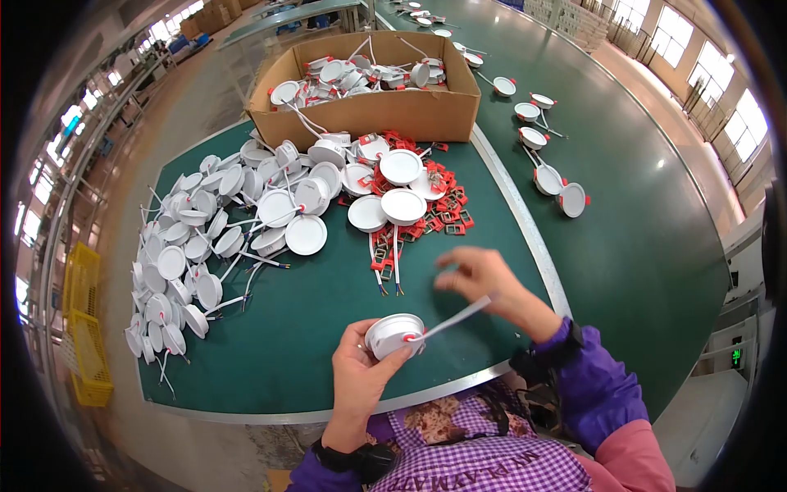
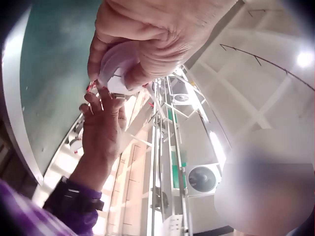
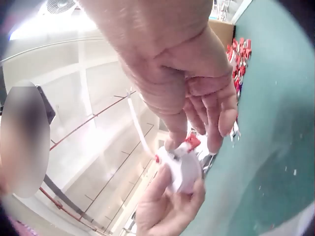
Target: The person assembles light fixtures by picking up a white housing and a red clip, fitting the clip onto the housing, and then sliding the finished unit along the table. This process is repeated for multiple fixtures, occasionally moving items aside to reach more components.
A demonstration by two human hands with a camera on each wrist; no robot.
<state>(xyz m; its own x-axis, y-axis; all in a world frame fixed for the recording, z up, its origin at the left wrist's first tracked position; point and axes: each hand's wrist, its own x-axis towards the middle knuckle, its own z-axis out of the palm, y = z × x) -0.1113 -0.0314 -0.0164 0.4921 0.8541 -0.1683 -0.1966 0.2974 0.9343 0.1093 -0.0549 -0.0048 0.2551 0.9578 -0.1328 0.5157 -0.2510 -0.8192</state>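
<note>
My left hand (image 1: pixel 361 369) grips a round white downlight (image 1: pixel 395 334), thumb on its back and fingers round the rim. A white cable (image 1: pixel 455 318) leaves the light at a red grommet and slants up to the right. To the right of it, my right hand (image 1: pixel 471 275) is blurred, its fingers loosely bent. In the right wrist view, the fingertips (image 3: pixel 214 142) are close above the light, beside a red clip (image 3: pixel 193 142) at its edge. Beyond the hands lie several white downlights (image 1: pixel 403 207) and a pile of red clips (image 1: pixel 447 209).
A large heap of white downlights (image 1: pixel 172 261) covers the left of the green table. Behind it stands a cardboard box (image 1: pixel 369 119) filled with more lights. Past the metal edge strip (image 1: pixel 525 221), a green belt (image 1: pixel 623 189) carries a line of lights. Yellow crates (image 1: pixel 86 353) stand at left.
</note>
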